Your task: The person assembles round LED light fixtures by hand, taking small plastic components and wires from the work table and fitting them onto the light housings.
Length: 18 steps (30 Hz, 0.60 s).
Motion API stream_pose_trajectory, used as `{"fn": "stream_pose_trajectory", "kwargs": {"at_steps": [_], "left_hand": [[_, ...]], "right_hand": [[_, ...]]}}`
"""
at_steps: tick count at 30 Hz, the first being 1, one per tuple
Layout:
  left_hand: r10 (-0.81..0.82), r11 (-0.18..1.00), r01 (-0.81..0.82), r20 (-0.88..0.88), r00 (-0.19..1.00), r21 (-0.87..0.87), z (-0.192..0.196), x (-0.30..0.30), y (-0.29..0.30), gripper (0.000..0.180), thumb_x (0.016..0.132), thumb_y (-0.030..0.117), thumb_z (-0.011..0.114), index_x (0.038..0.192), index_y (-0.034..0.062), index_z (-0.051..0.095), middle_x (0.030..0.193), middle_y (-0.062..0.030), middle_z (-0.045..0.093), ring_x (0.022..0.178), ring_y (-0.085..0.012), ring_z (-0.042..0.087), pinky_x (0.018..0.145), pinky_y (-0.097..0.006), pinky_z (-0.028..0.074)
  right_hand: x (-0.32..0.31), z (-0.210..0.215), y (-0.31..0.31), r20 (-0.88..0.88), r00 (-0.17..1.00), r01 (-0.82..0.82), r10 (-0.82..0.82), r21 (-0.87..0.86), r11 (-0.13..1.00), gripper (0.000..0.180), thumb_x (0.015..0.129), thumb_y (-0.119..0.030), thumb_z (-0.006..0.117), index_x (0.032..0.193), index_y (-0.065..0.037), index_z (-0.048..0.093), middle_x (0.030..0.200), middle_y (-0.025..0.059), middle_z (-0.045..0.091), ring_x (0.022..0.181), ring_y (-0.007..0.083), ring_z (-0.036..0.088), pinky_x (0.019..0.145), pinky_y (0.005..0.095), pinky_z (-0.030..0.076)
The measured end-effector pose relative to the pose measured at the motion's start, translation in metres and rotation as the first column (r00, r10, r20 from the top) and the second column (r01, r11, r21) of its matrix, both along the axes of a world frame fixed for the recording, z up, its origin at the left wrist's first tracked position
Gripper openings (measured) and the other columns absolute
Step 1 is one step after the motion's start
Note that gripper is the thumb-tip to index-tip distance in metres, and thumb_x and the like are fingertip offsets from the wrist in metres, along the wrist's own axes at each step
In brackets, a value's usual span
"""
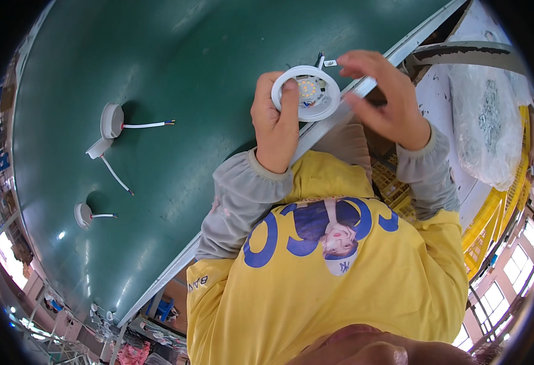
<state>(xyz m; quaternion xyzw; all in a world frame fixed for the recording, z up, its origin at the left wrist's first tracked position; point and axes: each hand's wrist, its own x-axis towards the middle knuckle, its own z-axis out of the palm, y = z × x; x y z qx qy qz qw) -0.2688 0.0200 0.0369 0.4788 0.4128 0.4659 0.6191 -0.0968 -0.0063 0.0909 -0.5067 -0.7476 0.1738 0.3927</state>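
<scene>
Under left thumb (289, 102), lamp (313, 91) partly hidden

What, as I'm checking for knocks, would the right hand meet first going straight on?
The right hand would likely meet the small white piece just ahead; the round white light is close too, but depth is unclear.

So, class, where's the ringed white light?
Upper centre of the head view, the ringed white light is in the left hand, left of the right hand.
</scene>
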Motion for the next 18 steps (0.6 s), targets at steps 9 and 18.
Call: {"fn": "stream_pose_trajectory", "kwargs": {"at_steps": [9,18], "left_hand": [[-0.065,0.983,0.091,0.167,0.984,-0.157,0.014,0.004,0.0,0.014,0.089,0.016,0.051,0.088,0.0021,0.051,0.071,-0.0031,0.057,0.053,-0.0036,0.051,0.041,-0.017,0.041],[-0.165,0.967,0.207,0.255,0.953,-0.15,0.018,0.014,-0.007,0.016,0.091,0.016,0.044,0.096,0.0007,0.045,0.075,-0.0068,0.057,0.057,-0.0086,0.056,0.042,-0.019,0.042]], "right_hand": [[-0.011,0.012,-0.013,0.393,0.919,-0.038,0.01,0.065,0.997,0.049,0.067,-0.015,0.07,0.113,-0.009,0.052,0.1,0.0107,0.055,0.074,0.0247,0.058,0.062,0.0307,0.05],[-0.013,0.015,-0.021,0.533,0.841,0.05,-0.092,0.093,0.994,0.051,0.066,-0.011,0.068,0.114,-0.007,0.048,0.103,0.0109,0.055,0.082,0.027,0.06,0.067,0.0308,0.051]]}}
